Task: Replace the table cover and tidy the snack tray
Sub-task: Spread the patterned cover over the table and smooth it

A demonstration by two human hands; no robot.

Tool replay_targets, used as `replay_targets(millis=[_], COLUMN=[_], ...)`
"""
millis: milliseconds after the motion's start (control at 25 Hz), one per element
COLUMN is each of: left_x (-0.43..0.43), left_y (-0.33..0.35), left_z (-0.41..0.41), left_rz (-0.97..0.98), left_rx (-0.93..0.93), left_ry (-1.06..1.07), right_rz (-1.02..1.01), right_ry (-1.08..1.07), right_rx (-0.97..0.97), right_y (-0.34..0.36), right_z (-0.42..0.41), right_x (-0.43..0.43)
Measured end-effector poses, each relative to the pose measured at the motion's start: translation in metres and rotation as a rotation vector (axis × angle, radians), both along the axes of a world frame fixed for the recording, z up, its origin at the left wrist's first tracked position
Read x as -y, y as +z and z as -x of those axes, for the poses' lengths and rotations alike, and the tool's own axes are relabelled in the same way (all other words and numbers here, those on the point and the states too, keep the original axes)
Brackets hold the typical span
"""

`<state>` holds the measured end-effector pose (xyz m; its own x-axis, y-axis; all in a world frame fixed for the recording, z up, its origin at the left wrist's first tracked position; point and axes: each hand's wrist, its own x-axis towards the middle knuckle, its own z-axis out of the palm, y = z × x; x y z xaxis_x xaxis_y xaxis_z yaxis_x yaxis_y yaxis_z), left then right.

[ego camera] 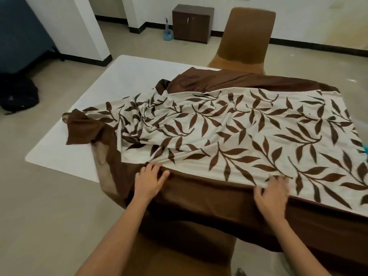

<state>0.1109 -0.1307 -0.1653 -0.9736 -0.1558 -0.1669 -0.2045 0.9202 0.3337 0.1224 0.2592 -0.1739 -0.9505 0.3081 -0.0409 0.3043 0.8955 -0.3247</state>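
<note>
Two bare hands lie on the table cover [239, 126] at the near edge of the table, holding nothing. The left hand [150, 181] rests flat with its fingers spread and fairly straight, right where the cream leaf print meets the plain brown border. The right hand [272, 194] presses down further along the same edge, fingers also splayed. It is blurred, so I cannot tell how its fingertips sit on the fabric. The cover is cream with brown leaf sprigs and a wide brown border. It lies spread over the right and middle of the white table [119, 80], and its brown border hangs over the near side below both wrists. Toward the left it is bunched into folds and wrinkles, with a crumpled brown corner lying on the bare tabletop, and the left part of the table is uncovered. A brown chair [247, 36] stands at the far side of the table, and the seat of another chair [179, 246] shows just below the forearms. A small teal patch [366, 149] peeks in at the right edge, too cut off to identify. Further back, a dark wooden cabinet [192, 22] stands against the wall, with a pale blue container [167, 34] beside it on the floor. A black backpack [18, 94] lies on the floor well to the left.
</note>
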Motion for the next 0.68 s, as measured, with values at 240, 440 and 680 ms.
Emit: replay_targets(millis=[240,440,680], left_x=[0.081,0.156,0.168], left_y=[-0.002,-0.029,-0.004], left_z=[0.012,-0.004,0.023], left_rz=[-0.028,0.048,0.228], left_rx=[-0.05,0.142,-0.144], left_ry=[0.158,0.255,0.284], right_rz=[0.068,-0.066,0.089], right_ry=[0.494,0.446,0.235], right_rx=[0.215,0.24,0.038], right_y=[-0.01,-0.023,0.006], right_z=[0.021,0.004,0.037], right_x=[0.164,0.144,0.202])
